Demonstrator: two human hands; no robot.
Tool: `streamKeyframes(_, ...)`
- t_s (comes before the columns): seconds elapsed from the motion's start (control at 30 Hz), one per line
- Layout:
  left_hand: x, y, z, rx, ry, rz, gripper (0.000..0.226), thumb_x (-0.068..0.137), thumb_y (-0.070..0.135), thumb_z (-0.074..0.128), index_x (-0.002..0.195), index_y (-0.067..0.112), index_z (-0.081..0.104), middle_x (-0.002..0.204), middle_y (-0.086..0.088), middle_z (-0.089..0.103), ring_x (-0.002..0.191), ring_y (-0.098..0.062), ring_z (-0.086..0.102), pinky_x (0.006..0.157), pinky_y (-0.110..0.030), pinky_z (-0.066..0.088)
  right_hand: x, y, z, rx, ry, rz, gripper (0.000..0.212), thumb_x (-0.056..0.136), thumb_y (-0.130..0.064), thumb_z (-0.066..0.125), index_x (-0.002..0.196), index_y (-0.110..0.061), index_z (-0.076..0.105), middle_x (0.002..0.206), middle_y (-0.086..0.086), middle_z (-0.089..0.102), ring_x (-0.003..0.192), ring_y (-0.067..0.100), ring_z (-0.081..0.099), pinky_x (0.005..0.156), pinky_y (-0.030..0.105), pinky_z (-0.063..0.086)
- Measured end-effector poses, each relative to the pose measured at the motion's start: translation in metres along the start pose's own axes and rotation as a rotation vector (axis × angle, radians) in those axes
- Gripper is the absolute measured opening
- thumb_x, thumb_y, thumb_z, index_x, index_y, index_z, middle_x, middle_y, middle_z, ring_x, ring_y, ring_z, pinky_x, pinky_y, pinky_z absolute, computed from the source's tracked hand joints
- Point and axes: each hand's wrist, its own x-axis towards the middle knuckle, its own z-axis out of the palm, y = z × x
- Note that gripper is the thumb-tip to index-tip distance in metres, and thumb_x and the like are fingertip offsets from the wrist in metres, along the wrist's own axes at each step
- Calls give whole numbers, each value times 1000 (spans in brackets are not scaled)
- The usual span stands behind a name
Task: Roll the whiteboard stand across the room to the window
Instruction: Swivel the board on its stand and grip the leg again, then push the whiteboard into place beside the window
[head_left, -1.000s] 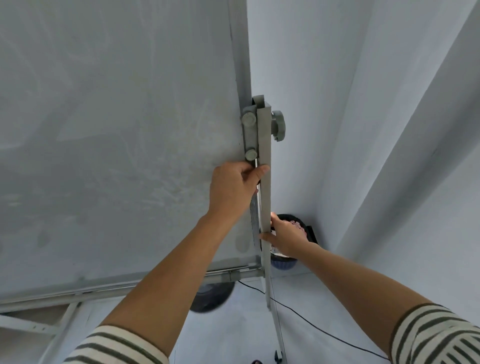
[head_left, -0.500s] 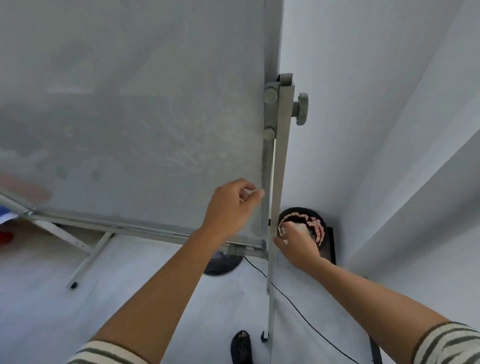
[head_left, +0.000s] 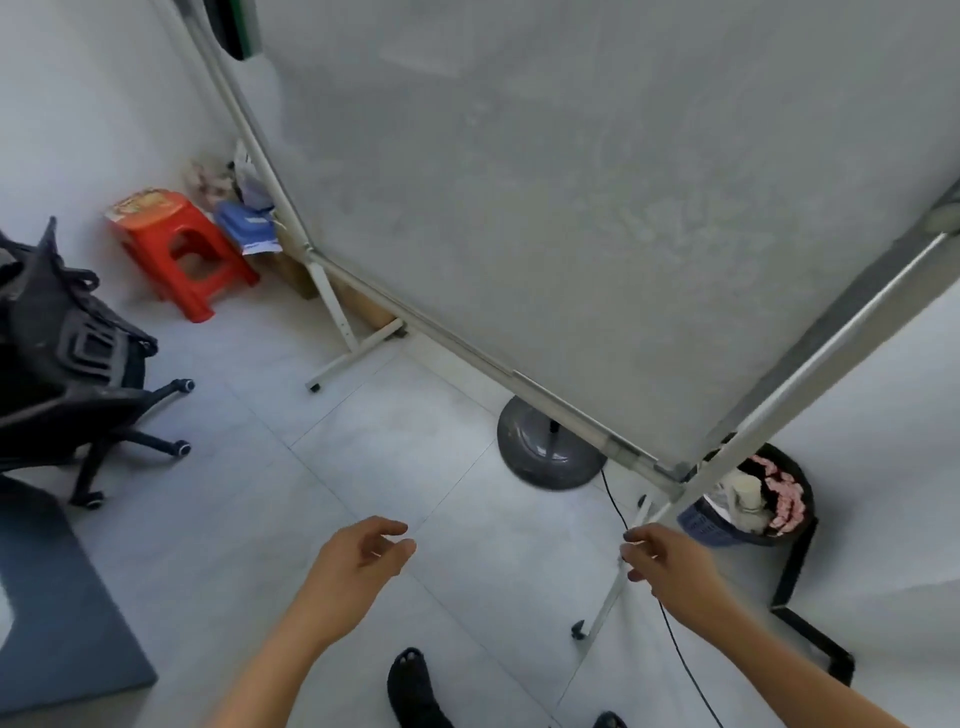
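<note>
The whiteboard stand fills the upper right, its big grey board (head_left: 571, 208) tilted in the wide view. The stand's right upright (head_left: 779, 405) runs down to a foot with a caster (head_left: 577, 631); its left leg (head_left: 337, 322) stands on the tiles further back. My left hand (head_left: 363, 561) hovers over the floor, fingers apart, holding nothing, well left of the upright. Close beside the lower part of the upright is my right hand (head_left: 670, 566), fingers loosely spread, not clasping it.
A fan base (head_left: 550, 452) with a black cable (head_left: 613, 499) sits under the board. A black bin (head_left: 753, 504) and a black frame (head_left: 800, 597) stand at right. At left are a red stool (head_left: 176, 249), an office chair (head_left: 62, 353) and a grey mat (head_left: 52, 597).
Both hands have come off the stand's upright and dropped lower. The view has swung down and left, bringing the floor, stool and chair into sight.
</note>
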Motion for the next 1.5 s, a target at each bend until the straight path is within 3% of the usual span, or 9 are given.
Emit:
streamKeyframes(0.13, -2, -62, -58, -132, 91, -91, 11, 89, 23, 65, 100, 22, 68, 90, -15, 74, 80, -20, 71, 74, -36, 55, 11, -50, 50, 65, 24, 25, 9, 89, -28, 63, 97, -25, 65, 86, -6, 74, 72, 7, 73, 72, 38, 58)
streamKeyframes(0.27, 0, -115, -132, -247, 197, -178, 14, 90, 15, 64, 102, 11, 68, 85, -13, 74, 75, -23, 70, 66, -33, 52, 20, -113, 110, 157, 29, 30, 10, 88, -22, 64, 98, -19, 65, 85, 0, 75, 76, 15, 73, 62, 34, 54)
streamKeyframes(0.53, 35, -161, -257, -353, 357, -259, 12, 91, 11, 60, 101, 8, 66, 87, -17, 73, 81, -32, 69, 69, -38, 52, 52, -234, 190, 237, -28, -31, 10, 88, -19, 65, 98, -22, 65, 87, 2, 75, 73, 12, 74, 61, 30, 51)
streamKeyframes(0.93, 207, -128, -378, -399, 386, -286, 12, 92, 14, 61, 100, 10, 67, 87, -12, 75, 80, -26, 71, 69, -34, 53, 230, -368, 243, 288, -48, -11, 18, 90, -16, 63, 107, -11, 63, 92, 7, 74, 82, 23, 71, 64, 34, 50)
streamKeyframes(1.2, 318, -72, -484, -452, 457, -209, 10, 92, 16, 60, 99, 15, 67, 88, -10, 75, 85, -26, 71, 74, -37, 54, 355, -521, 259, 265, -93, -111, 11, 90, -13, 63, 100, -16, 65, 89, 5, 75, 77, 20, 73, 59, 32, 50)
streamKeyframes(1.37, 395, -69, -536, -472, 412, -204, 9, 91, 10, 61, 97, 11, 67, 85, -13, 75, 79, -28, 70, 67, -35, 52, 414, -588, 276, 266, -52, -131, 10, 89, -13, 64, 97, -19, 66, 86, 4, 76, 68, 12, 74, 59, 32, 50)
streamKeyframes(1.5, 476, -63, -599, -433, 346, -149, 10, 91, 10, 61, 99, 9, 66, 88, -14, 74, 79, -27, 69, 67, -35, 51, 453, -632, 302, 301, 32, -85, 11, 88, -10, 64, 97, -17, 67, 87, 6, 75, 69, 15, 74, 59, 33, 51)
